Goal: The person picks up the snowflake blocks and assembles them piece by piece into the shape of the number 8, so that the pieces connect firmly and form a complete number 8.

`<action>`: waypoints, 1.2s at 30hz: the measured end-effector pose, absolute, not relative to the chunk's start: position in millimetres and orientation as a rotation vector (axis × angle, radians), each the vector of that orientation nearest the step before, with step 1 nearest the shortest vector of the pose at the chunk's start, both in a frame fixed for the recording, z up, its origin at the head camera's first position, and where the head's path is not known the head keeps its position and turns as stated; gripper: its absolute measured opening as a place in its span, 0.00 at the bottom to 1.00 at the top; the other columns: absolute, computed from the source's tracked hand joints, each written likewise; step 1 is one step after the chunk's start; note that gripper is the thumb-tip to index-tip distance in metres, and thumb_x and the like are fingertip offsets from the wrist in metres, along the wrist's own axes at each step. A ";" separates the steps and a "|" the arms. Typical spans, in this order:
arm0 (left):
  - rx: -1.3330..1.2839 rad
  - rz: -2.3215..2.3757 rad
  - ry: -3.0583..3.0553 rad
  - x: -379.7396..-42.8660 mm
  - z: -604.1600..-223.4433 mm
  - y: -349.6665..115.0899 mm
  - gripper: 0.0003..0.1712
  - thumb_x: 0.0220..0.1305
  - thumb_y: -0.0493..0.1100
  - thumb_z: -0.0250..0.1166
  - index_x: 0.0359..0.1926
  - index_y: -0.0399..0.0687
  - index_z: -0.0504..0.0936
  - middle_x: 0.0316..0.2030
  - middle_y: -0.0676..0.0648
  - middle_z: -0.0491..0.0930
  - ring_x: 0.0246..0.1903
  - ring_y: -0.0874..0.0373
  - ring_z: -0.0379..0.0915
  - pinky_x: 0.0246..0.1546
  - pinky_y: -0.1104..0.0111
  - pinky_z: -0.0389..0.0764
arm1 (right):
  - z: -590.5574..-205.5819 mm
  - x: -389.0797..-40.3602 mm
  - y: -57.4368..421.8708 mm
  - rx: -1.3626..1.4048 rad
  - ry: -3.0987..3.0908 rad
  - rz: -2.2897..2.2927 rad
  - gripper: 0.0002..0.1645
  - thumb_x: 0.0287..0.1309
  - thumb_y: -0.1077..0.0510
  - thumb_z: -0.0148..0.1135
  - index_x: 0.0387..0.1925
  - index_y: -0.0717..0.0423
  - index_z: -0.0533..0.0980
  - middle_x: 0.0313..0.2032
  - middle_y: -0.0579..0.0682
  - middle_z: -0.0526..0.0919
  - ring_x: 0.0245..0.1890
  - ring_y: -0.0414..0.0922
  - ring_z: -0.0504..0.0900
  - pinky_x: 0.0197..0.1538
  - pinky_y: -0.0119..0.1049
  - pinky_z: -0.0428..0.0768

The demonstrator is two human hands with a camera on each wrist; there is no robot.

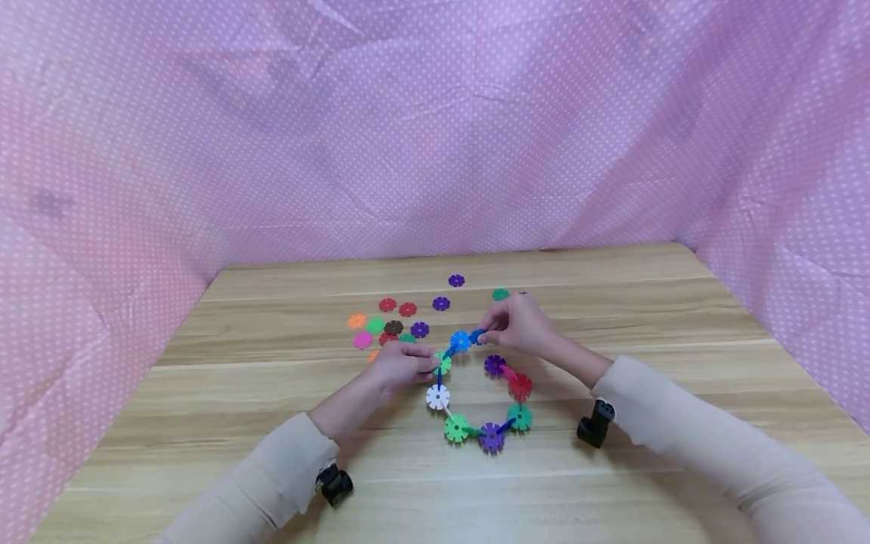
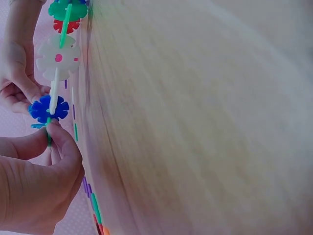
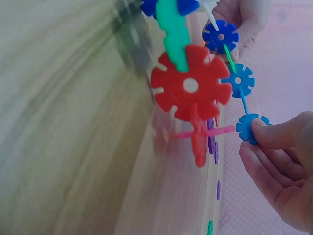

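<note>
A chain of slotted flower-shaped plastic discs curves into a nearly round ring, discs joined edge-on through their slots. My left hand [image 1: 399,364] pinches a light green disc [image 1: 445,363] on its left side, next to a dark blue disc [image 2: 49,108]. Between thumb and fingers, my right hand [image 1: 522,325] pinches a blue disc [image 3: 246,128] at one end of the chain, beside a light blue disc [image 1: 461,341]. A gap separates that end from the purple disc [image 1: 495,366] near the other end. A red disc [image 1: 520,387] and a white disc [image 1: 438,397] are also in the chain.
Loose discs, among them a brown disc [image 1: 393,327], an orange disc [image 1: 356,321] and a red disc [image 1: 387,304], lie behind my left hand on the wooden table [image 1: 272,453]. A green disc [image 1: 500,294] lies behind my right hand. Pink dotted cloth [image 1: 435,151] hangs around the table.
</note>
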State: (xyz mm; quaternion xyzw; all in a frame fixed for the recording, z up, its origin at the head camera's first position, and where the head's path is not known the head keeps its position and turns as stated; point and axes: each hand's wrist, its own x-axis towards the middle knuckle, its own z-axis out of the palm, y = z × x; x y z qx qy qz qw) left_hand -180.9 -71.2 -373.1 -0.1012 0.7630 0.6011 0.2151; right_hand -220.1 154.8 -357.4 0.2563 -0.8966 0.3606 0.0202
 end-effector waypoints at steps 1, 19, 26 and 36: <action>-0.279 1.668 2.116 -181.0 -373.1 -71.4 0.14 0.62 0.33 0.63 0.49 0.34 0.80 0.47 0.38 0.81 0.33 0.62 0.82 0.44 0.68 0.85 | -357.8 -219.4 154.4 0.800 -2.774 1.109 0.04 0.46 0.62 0.75 0.24 0.55 0.85 0.25 0.49 0.88 0.23 0.35 0.80 0.28 0.24 0.81; -0.230 1.598 2.233 -181.0 -375.4 -66.8 0.13 0.60 0.33 0.65 0.47 0.37 0.83 0.50 0.39 0.82 0.35 0.61 0.80 0.41 0.71 0.85 | -372.4 -215.8 155.8 0.786 -2.703 1.318 0.03 0.48 0.63 0.73 0.28 0.59 0.85 0.28 0.53 0.88 0.23 0.36 0.75 0.27 0.24 0.77; -0.245 1.634 2.175 -182.0 -373.4 -68.9 0.14 0.61 0.35 0.65 0.48 0.35 0.82 0.45 0.39 0.83 0.31 0.63 0.81 0.42 0.69 0.86 | -371.0 -216.6 153.2 0.716 -2.735 1.303 0.03 0.50 0.63 0.72 0.30 0.56 0.86 0.30 0.52 0.88 0.27 0.38 0.79 0.32 0.23 0.80; -0.219 1.586 2.140 -183.8 -373.7 -75.9 0.13 0.64 0.38 0.64 0.48 0.38 0.83 0.45 0.41 0.84 0.33 0.61 0.83 0.44 0.67 0.86 | -365.9 -215.8 151.4 0.722 -2.760 1.333 0.03 0.51 0.63 0.71 0.31 0.56 0.86 0.31 0.53 0.88 0.27 0.38 0.80 0.32 0.24 0.81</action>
